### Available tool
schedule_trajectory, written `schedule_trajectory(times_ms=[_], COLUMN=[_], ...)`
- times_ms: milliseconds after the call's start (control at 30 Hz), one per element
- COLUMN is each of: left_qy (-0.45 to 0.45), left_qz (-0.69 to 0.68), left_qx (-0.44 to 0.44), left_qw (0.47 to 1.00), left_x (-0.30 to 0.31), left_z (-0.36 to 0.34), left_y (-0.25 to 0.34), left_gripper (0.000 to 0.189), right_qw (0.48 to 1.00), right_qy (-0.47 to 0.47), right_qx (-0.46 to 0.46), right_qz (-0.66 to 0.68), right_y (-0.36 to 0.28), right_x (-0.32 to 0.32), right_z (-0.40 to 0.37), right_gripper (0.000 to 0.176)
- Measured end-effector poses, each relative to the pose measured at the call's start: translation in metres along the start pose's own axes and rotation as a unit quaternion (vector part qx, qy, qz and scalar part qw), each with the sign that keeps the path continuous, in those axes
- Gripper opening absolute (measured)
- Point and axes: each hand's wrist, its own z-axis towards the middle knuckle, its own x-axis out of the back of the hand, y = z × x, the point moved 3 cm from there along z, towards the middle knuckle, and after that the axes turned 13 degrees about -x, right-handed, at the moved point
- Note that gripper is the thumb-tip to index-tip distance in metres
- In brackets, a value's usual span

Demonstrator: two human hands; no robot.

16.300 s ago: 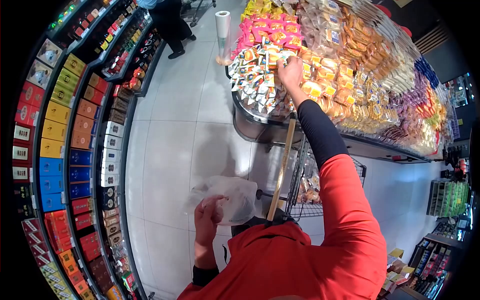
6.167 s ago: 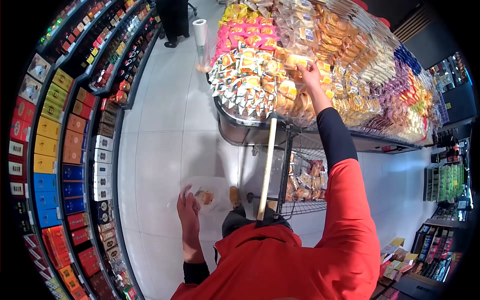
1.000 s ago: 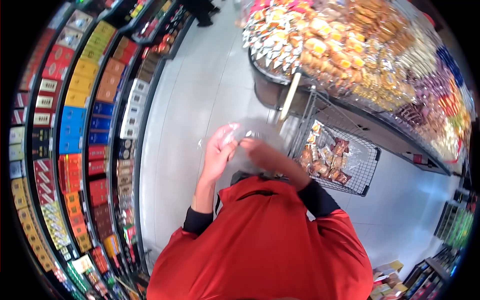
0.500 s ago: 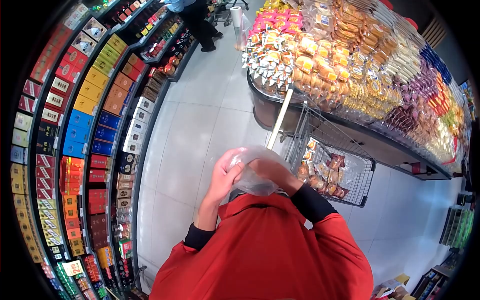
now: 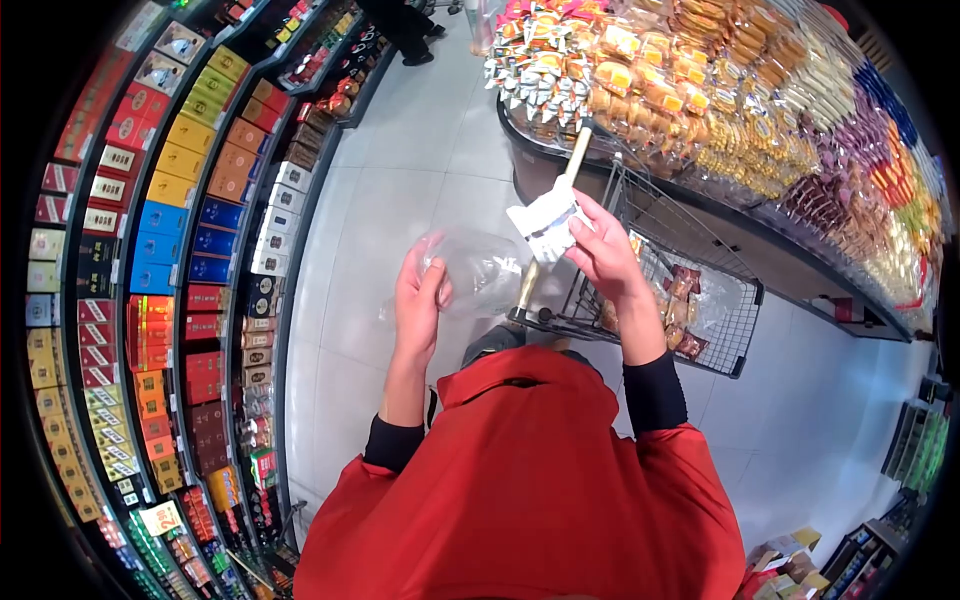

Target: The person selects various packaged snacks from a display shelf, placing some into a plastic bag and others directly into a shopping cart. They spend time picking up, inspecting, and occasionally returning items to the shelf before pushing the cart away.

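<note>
My left hand (image 5: 422, 287) grips the edge of a clear plastic bag (image 5: 485, 268), which hangs out to the right of my fingers. In my right hand (image 5: 607, 243) is a small white snack packet (image 5: 549, 224) with dark print, pinched between thumb and fingers. The packet is up and to the right of the bag, apart from it. Below and beyond my right hand stands a wire shopping cart (image 5: 735, 330) with several packaged snacks (image 5: 684, 310) in it. Its pale handle bar (image 5: 577, 158) is partly hidden behind the packet.
A display counter (image 5: 540, 165) heaped with wrapped snacks (image 5: 640, 75) curves along the upper right. Shelves of boxed goods (image 5: 155, 265) line the left. Grey floor tiles (image 5: 385, 200) run between them. A person's dark-trousered legs (image 5: 408, 35) stand at the far end. Cartons (image 5: 790, 565) sit at lower right.
My right hand has come out of the plastic bag and moved right and up, now showing the white packet. My left hand has shifted slightly left and up with the bag.
</note>
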Motion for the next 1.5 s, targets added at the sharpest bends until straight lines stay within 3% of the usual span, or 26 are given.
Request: schedule_trajectory(times_ms=[133,200,267,300,333,367,400,467,567,733,767,800,867,900,933,1000,1067,1133,1167,1200,1267,1300,1400,1433,1500], left_qy=[-0.011,-0.017,-0.044,-0.043,-0.051,-0.058,-0.055,-0.112,-0.176,-0.125,-0.108,-0.091,-0.096,-0.091,-0.086,-0.091,-0.099,-0.081,-0.085,-0.091,-0.12,-0.133,-0.157,-0.162,-0.142], left_qz=[0.015,0.015,0.01,0.011,0.011,0.012,0.014,-0.007,-0.046,-0.001,-0.007,-0.013,-0.036,-0.088,-0.139,-0.129,-0.11,-0.072,-0.04,-0.008,0.024,0.027,0.019,0.033,0.051], left_qx=[0.016,0.018,0.026,0.026,0.031,0.036,0.035,0.032,0.027,0.01,0.022,0.035,0.02,0.028,0.037,0.041,0.059,0.042,0.028,0.015,0.027,0.021,0.013,0.022,0.047], left_qw=[1.0,1.0,0.999,0.999,0.998,0.998,0.998,0.993,0.983,0.992,0.994,0.995,0.995,0.991,0.986,0.987,0.987,0.993,0.995,0.996,0.992,0.991,0.987,0.986,0.987], left_x=[-0.004,-0.006,-0.011,-0.013,-0.016,-0.017,-0.019,-0.025,-0.027,-0.051,-0.045,-0.04,-0.035,-0.034,-0.035,-0.039,-0.046,-0.054,-0.053,-0.054,-0.058,-0.064,-0.07,-0.068,-0.05], left_z=[-0.003,-0.003,-0.002,-0.001,0.0,0.0,0.0,0.001,0.003,-0.006,-0.006,-0.004,-0.004,-0.006,-0.007,-0.009,-0.012,-0.011,-0.009,-0.007,-0.002,0.002,0.02,0.027,0.044], left_y=[-0.006,-0.008,-0.007,-0.006,-0.005,-0.003,-0.003,-0.002,-0.013,0.003,-0.002,-0.007,-0.009,-0.007,-0.006,-0.008,-0.014,-0.02,-0.027,-0.028,-0.028,-0.03,-0.035,-0.036,-0.052], left_gripper=[0.036,0.034,0.031,0.031,0.03,0.03,0.03,0.03,0.031,0.034,0.034,0.034,0.033,0.033,0.032,0.033,0.035,0.035,0.035,0.035,0.037,0.037,0.036,0.035,0.032], right_qw=[0.998,0.984,0.981,0.918,0.805,0.768,0.769,0.708,0.713,0.744,0.665,0.661,0.773,0.799,0.799,0.913,0.906,0.901,0.9,0.9,0.982,0.972,0.977,0.973,0.973], right_qy=[0.002,0.034,0.05,0.095,0.133,0.18,0.177,0.149,0.107,0.033,0.038,0.041,0.117,0.115,0.114,0.018,0.028,0.051,0.084,0.088,0.114,0.142,0.102,0.147,0.17], right_qx=[0.053,0.154,0.173,0.283,0.379,0.376,0.377,0.418,0.42,0.416,0.456,0.46,0.451,0.371,0.374,0.179,0.132,0.188,0.238,0.239,0.146,0.159,0.175,0.12,0.121], right_qz=[0.035,-0.078,-0.068,-0.26,-0.437,-0.487,-0.486,-0.549,-0.551,-0.522,-0.59,-0.591,-0.43,-0.459,-0.457,-0.365,-0.402,-0.387,-0.355,-0.354,-0.024,-0.098,-0.065,-0.129,-0.098], right_y=[0.006,0.002,-0.003,-0.013,-0.02,-0.022,-0.019,-0.014,-0.005,0.014,0.018,0.021,0.026,0.033,0.041,0.059,0.068,0.078,0.082,0.087,0.094,0.087,0.073,0.061,0.036], right_x=[0.0,-0.001,-0.01,-0.016,-0.027,-0.036,-0.037,-0.042,-0.052,-0.066,-0.06,-0.06,-0.057,-0.048,-0.043,-0.036,-0.038,-0.034,-0.03,-0.029,-0.014,-0.007,0.006,0.011,0.022], right_z=[-0.007,-0.009,-0.02,-0.027,-0.034,-0.042,-0.044,-0.047,-0.047,-0.048,-0.044,-0.043,-0.045,-0.045,-0.046,-0.04,-0.047,-0.048,-0.046,-0.04,-0.024,-0.022,-0.015,-0.013,0.002], right_gripper=[0.053,0.048,0.04,0.035,0.032,0.026,0.026,0.025,0.028,0.031,0.053,0.053,0.086,0.11,0.11,0.112,0.108,0.099,0.083,0.083,0.062,0.047,0.042,0.039,0.04])
